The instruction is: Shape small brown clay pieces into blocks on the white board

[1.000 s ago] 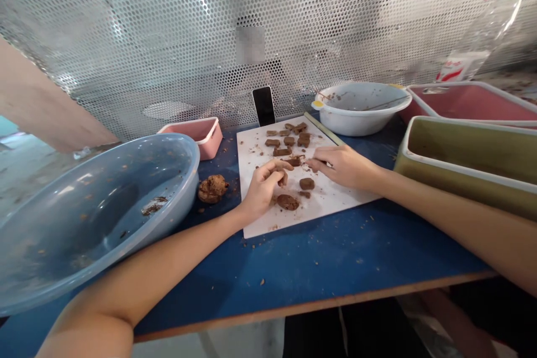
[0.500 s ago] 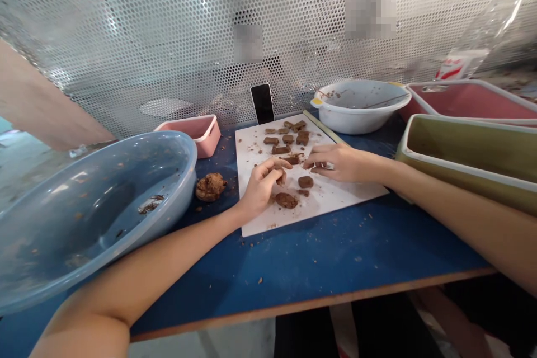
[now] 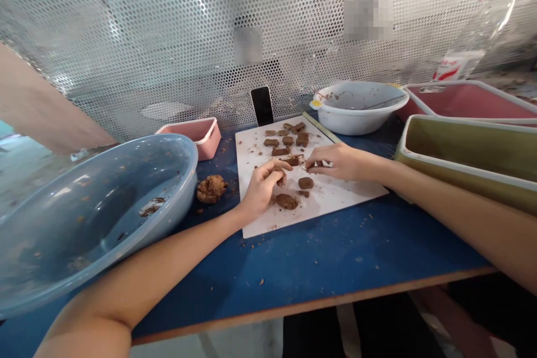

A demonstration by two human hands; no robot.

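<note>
Brown clay lies in pieces over a white board (image 3: 348, 184). My left hand (image 3: 263, 184) is closed, thumb and fingers bent around a small clay piece (image 3: 282, 178) at the board's left-middle. Across from it, my right hand (image 3: 333, 161) has its fingers curled together just over the board; what they pinch, if anything, is too small to make out. A clay strip (image 3: 290, 160) lies between the hands, towards the back. Nearer me are a rounded clay block (image 3: 306, 183) and a flattened clay lump (image 3: 287, 201). Several small shaped clay pieces (image 3: 287, 140) sit in rows behind.
A large blue basin (image 3: 184, 179) stands at left, beside a clay ball (image 3: 211, 188) and a pink basket (image 3: 210, 140). A phone (image 3: 262, 106) leans at the back. To the right are a white basin (image 3: 356, 123), a green bin (image 3: 423, 151), a pink bin (image 3: 474, 92) and a bottle (image 3: 474, 39).
My right hand's fingers have shifted slightly and curled a little closer together. The left hand keeps its hold on the clay piece. The view has moved a little.
</note>
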